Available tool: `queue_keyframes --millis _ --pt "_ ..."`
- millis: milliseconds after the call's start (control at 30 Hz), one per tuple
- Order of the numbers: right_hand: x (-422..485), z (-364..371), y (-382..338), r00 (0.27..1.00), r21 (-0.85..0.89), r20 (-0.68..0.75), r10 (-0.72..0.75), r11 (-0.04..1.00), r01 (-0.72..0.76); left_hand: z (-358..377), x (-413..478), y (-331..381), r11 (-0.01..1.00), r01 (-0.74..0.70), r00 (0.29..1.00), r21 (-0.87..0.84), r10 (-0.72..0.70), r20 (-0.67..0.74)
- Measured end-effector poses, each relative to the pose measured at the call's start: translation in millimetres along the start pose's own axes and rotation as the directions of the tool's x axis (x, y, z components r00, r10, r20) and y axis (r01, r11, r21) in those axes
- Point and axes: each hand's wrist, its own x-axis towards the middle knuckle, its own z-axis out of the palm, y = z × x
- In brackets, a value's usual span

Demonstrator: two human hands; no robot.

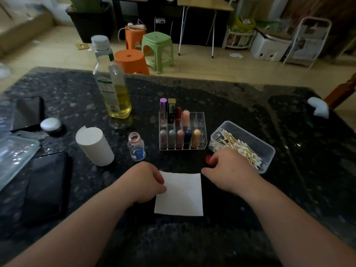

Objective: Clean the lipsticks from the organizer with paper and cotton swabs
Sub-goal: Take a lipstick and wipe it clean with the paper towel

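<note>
Holding the paper (181, 193) edge — left fingers (160, 180); right fingers (207, 172) beside, gripping red cap (208, 159).

Dark speckled worktop (240, 105) carries: oil bottle (112, 83), paper roll (94, 146), small uncapped bottle (136, 146), clear organizer (201, 132), swab tub (267, 149), white paper sheet (181, 195) front centre, phone (46, 185) front left.

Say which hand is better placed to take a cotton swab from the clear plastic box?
Probably the right hand: it lies beside the clear plastic box of cotton swabs, though it seems to pinch a small red cap. The left hand lies curled on the white square paper sheet, farther off.
</note>
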Motion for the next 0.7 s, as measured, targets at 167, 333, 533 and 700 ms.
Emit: queue_keyframes --millis 167,333,533,700 --pt "6.1 -0.6 -17.7 0.983 0.216 -0.145 -0.109 0.966 0.139 -8.4 -1.5 1.0 0.998 0.060 0.993 -0.016 -0.058 0.107" --pt "25.2 -10.1 -34.0 0.961 0.290 -0.253 -0.115 0.938 0.189 -10.7 -3.4 1.5 0.997 0.060 0.985 0.046 -0.067 0.160" --pt "51.4 -23.1 -43.8 0.937 0.242 -0.324 -0.129 0.946 0.214 -23.4 -10.8 -1.6 0.999 0.022 0.993 0.036 -0.026 0.117" --pt "78.6 -29.3 -68.8 0.905 0.272 -0.361 -0.225 0.903 0.333 -27.0 -14.2 -5.9 0.997 -0.064 0.997 0.032 0.066 -0.040"
